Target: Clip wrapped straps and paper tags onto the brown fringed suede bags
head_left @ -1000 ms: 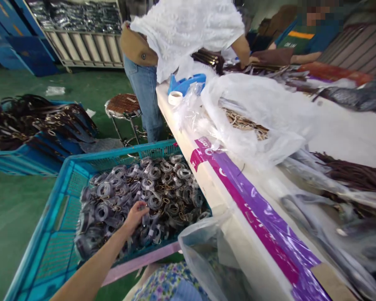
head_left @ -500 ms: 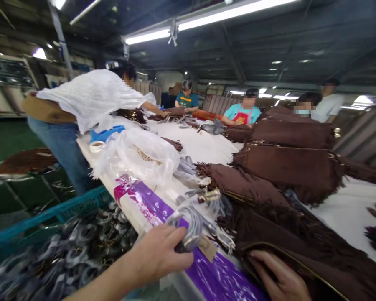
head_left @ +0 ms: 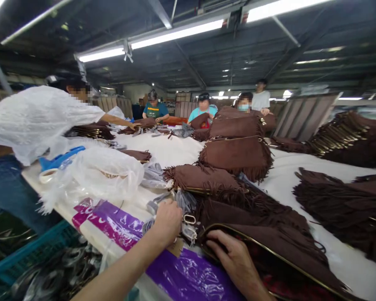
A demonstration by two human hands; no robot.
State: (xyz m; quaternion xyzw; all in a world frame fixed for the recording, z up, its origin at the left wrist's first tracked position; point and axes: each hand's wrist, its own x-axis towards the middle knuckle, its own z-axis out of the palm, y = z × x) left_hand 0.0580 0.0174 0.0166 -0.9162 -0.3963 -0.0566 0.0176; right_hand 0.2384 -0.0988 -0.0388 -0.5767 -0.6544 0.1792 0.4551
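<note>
The bag (head_left: pixel 269 232) lies on the table (head_left: pixel 172 146), its mouth gaping at your right hand (head_left: pixel 238 261); those fingers are slightly parted at the lip, but whether they pinch it you can't tell. Your left hand (head_left: pixel 169 221) is curled over a grey coil (head_left: pixel 148 226). The loose clasp (head_left: pixel 189 218) or the fringe could snag in the zip (head_left: pixel 282 256) if dragged across it, and a slack grip could let the coil spill. Your left fingertips are hidden, the bag's inside is dark, and its near end is cut off.

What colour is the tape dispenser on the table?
The tape dispenser is blue, seen in the head view.
</note>
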